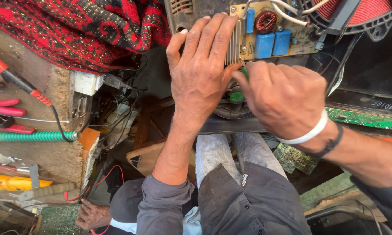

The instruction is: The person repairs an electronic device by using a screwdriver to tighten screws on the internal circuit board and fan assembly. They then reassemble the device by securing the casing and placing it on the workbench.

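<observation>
Tan circuit board (287, 30) carries blue capacitors (272, 43).

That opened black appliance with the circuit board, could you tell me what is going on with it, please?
A person has an opened black plastic appliance casing on their lap. The left hand rests its fingers on the ribbed metal heat sink of the tan circuit board with blue capacitors. The right hand has a closed grip on a green-handled tool at the board's lower edge; its tip is hidden. Another person's hand shows at lower left.

Circuit board (274, 32) behind both hands, workbench (39, 156) at left.
</observation>
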